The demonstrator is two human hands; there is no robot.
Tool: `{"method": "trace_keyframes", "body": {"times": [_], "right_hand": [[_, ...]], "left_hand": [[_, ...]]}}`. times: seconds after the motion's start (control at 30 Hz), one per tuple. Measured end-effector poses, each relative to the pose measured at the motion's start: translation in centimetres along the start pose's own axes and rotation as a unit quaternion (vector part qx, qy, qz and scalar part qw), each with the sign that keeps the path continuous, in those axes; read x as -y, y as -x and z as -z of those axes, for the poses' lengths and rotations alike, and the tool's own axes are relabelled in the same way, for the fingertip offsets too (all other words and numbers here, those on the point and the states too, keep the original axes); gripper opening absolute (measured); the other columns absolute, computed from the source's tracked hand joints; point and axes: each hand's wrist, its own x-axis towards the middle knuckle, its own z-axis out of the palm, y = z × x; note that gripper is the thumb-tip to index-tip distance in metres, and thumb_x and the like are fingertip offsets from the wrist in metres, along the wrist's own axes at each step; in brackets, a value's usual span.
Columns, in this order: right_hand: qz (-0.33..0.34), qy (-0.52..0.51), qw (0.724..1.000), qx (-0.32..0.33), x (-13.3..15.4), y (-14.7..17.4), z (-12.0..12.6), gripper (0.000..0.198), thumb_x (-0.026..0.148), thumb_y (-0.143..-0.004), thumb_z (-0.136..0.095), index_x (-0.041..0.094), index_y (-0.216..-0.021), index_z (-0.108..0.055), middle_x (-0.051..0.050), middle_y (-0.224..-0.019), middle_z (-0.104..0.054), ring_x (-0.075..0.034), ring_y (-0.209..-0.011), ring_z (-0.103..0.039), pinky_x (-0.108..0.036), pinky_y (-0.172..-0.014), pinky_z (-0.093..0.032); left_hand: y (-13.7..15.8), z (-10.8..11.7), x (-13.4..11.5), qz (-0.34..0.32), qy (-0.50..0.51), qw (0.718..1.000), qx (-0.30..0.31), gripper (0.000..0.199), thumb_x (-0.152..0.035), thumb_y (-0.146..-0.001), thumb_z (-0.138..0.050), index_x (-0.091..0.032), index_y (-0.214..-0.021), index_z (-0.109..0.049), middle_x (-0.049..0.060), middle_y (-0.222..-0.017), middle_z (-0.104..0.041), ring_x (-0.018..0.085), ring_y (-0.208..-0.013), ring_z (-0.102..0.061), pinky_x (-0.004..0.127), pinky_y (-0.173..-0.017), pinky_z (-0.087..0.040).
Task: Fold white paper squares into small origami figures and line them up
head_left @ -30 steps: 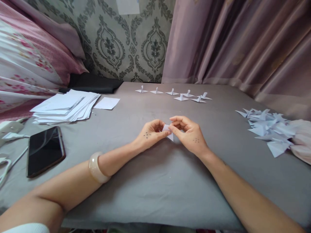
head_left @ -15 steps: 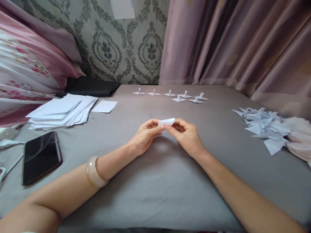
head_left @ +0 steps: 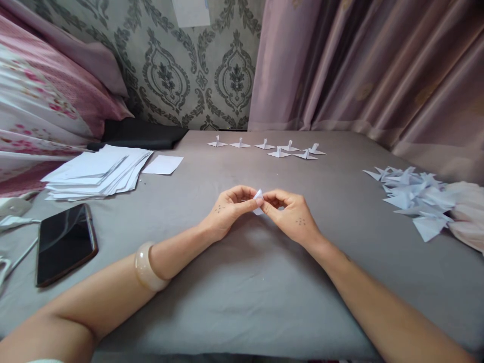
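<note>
Paper: a small folded white piece [head_left: 258, 193] sits between our two hands, at the middle of the surface [head_left: 215, 307]; we cannot tell whether its lower edge touches the cloth.
Left hand: our left hand [head_left: 229, 210] grasps the piece from the left, thumb laid across its near face and fingers curled behind it.
Right hand: our right hand [head_left: 293, 210] grasps it from the right, thumb and bent forefinger meeting at its edge, just beside our left thumb.
Wrist: we wear a pale bangle [head_left: 145, 267] on the left arm.
Far figures: beyond our hands we see seven folded paper figures [head_left: 279, 153], each with flat wings and an upright part, five in a loose row and two just nearer, toward its right end.
Right heap: well apart from our right hand lie more folded figures, in an overlapping pile [head_left: 410, 194], with a pale cloth [head_left: 471, 214] at its right.
Left sheets: on the far left we have an uneven stack of white sheets [head_left: 94, 169], and a single sheet [head_left: 162, 165] just right of it.
Phone: a dark-screened phone [head_left: 67, 244] lies near us on the left, beside a white cable [head_left: 20, 252].
Backdrop: past the far edge we face patterned wallpaper [head_left: 166, 75], with a mauve curtain [head_left: 333, 65] to the right.
</note>
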Motion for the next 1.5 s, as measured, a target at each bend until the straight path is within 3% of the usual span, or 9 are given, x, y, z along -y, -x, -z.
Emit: {"method": "trace_keyframes", "body": {"times": [0.23, 0.47, 0.6, 0.77, 1.1, 1.3, 1.5], "right_hand": [[0.013, 0.031, 0.999, 0.027, 0.1, 0.1, 0.0, 0.016, 0.037, -0.079, -0.062, 0.022, -0.079, -0.069, -0.001, -0.071, -0.063, -0.014, -0.063, -0.054, -0.028, -0.063, -0.046], [-0.056, -0.026, 0.998, 0.028, 0.0, 0.0, -0.1, 0.023, 0.043, -0.077, -0.064, 0.02, -0.078, -0.066, -0.001, -0.072, -0.065, -0.013, -0.062, -0.056, -0.027, -0.058, -0.045], [-0.021, -0.019, 0.999, -0.027, -0.2, 0.0, -0.3, 0.022, 0.04, -0.075, -0.068, 0.022, -0.084, -0.059, 0.001, -0.071, -0.062, -0.012, -0.062, -0.055, -0.027, -0.06, -0.046], [0.023, 0.015, 0.999, -0.044, 0.1, 0.1, -0.3, 0.014, 0.035, -0.078, -0.065, 0.023, -0.081, -0.058, 0.0, -0.075, -0.062, -0.012, -0.065, -0.055, -0.028, -0.064, -0.046], [0.032, 0.017, 0.998, -0.053, 0.4, 0.1, -0.2, 0.007, 0.028, -0.078, -0.065, 0.022, -0.079, -0.06, 0.0, -0.078, -0.064, -0.015, -0.073, -0.059, -0.03, -0.071, -0.046], [0.034, 0.016, 0.998, -0.046, 0.6, 0.2, -0.2, 0.006, 0.027, -0.078, -0.065, 0.023, -0.08, -0.063, -0.001, -0.08, -0.066, -0.016, -0.075, -0.06, -0.032, -0.074, -0.046], [0.007, -0.006, 0.998, -0.056, 0.9, 0.3, -0.2, 0.009, 0.03, -0.077, -0.066, 0.021, -0.079, -0.066, -0.001, -0.078, -0.068, -0.016, -0.074, -0.061, -0.032, -0.075, -0.048]], "left_hand": [[0.0, -0.3, 0.0, -0.019, -0.004, 0.999, -0.036, 0.02, -0.028, -0.066, -0.079, -0.016, -0.075, -0.066, 0.0, -0.075, -0.063, 0.011, -0.071, -0.057, 0.027, -0.075, -0.044], [-0.1, -0.2, 0.2, -0.008, -0.006, 0.999, -0.039, 0.019, -0.031, -0.069, -0.077, -0.016, -0.078, -0.068, 0.001, -0.077, -0.066, 0.012, -0.074, -0.058, 0.027, -0.076, -0.043], [-0.2, -0.1, 0.3, -0.051, -0.012, 0.997, -0.048, 0.02, -0.028, -0.07, -0.077, -0.018, -0.082, -0.065, 0.0, -0.082, -0.065, 0.012, -0.079, -0.058, 0.027, -0.079, -0.043], [-0.1, -0.3, 0.2, -0.096, -0.051, 0.992, -0.066, 0.018, -0.028, -0.071, -0.076, -0.017, -0.079, -0.065, 0.0, -0.081, -0.062, 0.012, -0.077, -0.057, 0.026, -0.077, -0.043], [-0.1, 0.1, 0.3, -0.098, -0.063, 0.993, -0.027, 0.017, -0.03, -0.075, -0.073, -0.017, -0.083, -0.066, 0.002, -0.089, -0.064, 0.014, -0.084, -0.058, 0.028, -0.08, -0.044], [0.0, 0.1, 0.2, -0.081, -0.077, 0.993, -0.04, 0.02, -0.034, -0.074, -0.073, -0.017, -0.083, -0.067, 0.003, -0.087, -0.066, 0.015, -0.08, -0.058, 0.028, -0.076, -0.044], [0.1, 0.3, 0.2, -0.079, -0.094, 0.992, -0.014, 0.02, -0.035, -0.078, -0.07, -0.017, -0.083, -0.067, 0.003, -0.086, -0.064, 0.014, -0.078, -0.057, 0.027, -0.075, -0.044]]}}
